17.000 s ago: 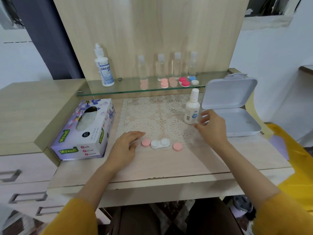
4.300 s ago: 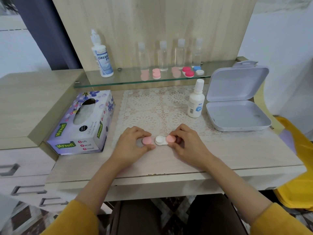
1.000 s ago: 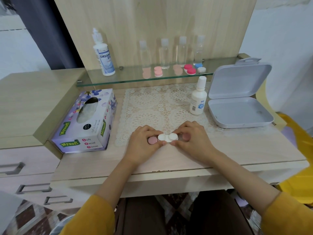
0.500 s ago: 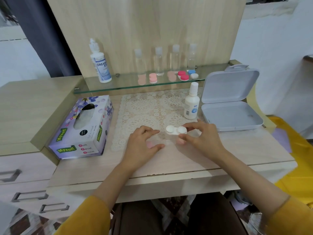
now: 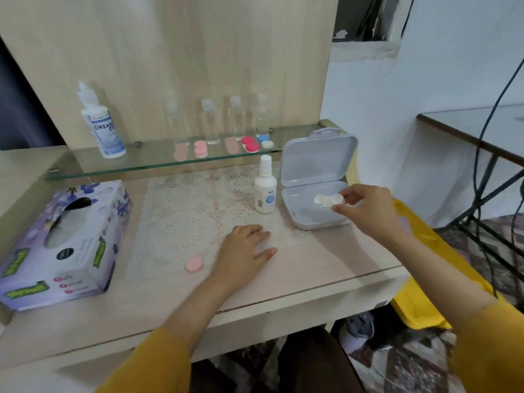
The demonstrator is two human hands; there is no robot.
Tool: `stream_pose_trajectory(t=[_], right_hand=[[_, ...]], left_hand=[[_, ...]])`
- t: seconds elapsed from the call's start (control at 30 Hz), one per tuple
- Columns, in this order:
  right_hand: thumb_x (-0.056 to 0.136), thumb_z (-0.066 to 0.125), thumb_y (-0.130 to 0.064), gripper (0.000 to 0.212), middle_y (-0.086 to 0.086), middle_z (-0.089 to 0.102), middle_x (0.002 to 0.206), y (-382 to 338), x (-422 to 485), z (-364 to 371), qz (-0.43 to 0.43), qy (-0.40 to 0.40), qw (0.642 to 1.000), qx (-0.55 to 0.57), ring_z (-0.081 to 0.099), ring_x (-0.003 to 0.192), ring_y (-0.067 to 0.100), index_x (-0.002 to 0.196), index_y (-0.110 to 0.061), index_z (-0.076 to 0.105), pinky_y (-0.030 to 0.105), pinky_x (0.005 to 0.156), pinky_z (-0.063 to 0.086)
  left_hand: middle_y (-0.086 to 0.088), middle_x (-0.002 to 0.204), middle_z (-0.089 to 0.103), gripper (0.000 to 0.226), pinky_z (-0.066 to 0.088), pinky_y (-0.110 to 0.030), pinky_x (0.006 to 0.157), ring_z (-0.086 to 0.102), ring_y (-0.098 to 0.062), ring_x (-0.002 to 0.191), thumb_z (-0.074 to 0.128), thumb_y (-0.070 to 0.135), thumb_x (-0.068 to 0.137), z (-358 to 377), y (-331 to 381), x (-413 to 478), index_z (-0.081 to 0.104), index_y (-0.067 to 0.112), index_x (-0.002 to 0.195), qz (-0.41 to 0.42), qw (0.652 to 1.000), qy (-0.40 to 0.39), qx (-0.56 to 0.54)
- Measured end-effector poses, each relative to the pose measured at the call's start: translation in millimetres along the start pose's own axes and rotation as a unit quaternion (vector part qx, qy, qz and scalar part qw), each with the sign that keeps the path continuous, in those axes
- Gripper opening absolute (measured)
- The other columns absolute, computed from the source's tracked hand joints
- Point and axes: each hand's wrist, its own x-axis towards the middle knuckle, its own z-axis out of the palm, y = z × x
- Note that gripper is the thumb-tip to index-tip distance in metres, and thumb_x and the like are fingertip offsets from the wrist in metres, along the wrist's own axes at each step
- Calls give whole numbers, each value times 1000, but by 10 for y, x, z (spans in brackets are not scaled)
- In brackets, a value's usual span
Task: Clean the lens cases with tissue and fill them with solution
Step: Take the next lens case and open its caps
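R hand [image 5: 365, 211] is pinching the white lens case [image 5: 329, 200] by one end btw thumb and fingertips, just above the tray of the open grey box [image 5: 314, 163]. L hand [image 5: 243, 251] lies flat on the lace mat [image 5: 181, 217], fingers relaxed, gripping nothing. Pink cap [image 5: 194, 263] is just left of those fingers, solution bottle [image 5: 265, 191] beyond them, tissue box [image 5: 65, 245] way off left.

Matt pale wood-grain desk [image 5: 326, 268]; clear glossy glass shelf [image 5: 147, 165]; smooth plastic box [image 5: 317, 163]; lace mat [image 5: 192, 217].
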Motion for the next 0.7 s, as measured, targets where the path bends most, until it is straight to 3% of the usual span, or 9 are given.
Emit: stream_pose_trajectory(t=[0.1,0.23,0.37,0.57,0.7], right_hand=[[73,74,-14,19,-5,59,71,77,108,-13,-21,5,998,-61,60,80,23,91,-8,70,23,69,36],[76,71,-11,20,-19,46,63,82,166,45,-82,20,991,-109,54,83,29,95,-6,69,23,64,25],[60,75,4,24,5,70,72,146,225,152,-216,84,959,-160,53,63,32,82,-5,69,32,63,38],[52,79,7,31,5,66,64,217,262,226,-269,142,934,-186,51,55,31,77,-5,67,30,60,35],[50,80,8,33,5,65,64,263,253,258,-282,140,929,-193,51,56,30,78,-5,66,29,61,32]], left_hand=[[3,135,49,53,26,-28,108,36,-14,125,47,51,85,29,-26,-10,56,19,125,4,1000,2,-4],[4,136,47,43,23,-25,108,35,-13,126,54,40,89,60,-55,-7,55,19,127,14,1000,15,-5],[4,137,47,46,23,-26,109,35,-13,126,50,46,89,56,-56,-9,54,19,127,15,1000,15,-7],[6,138,45,43,22,-26,109,33,-12,127,53,40,90,53,-56,-11,53,20,128,16,1000,14,-6],[6,138,45,44,22,-25,109,32,-11,128,52,40,90,47,-50,-15,53,20,129,14,1000,12,-5]])
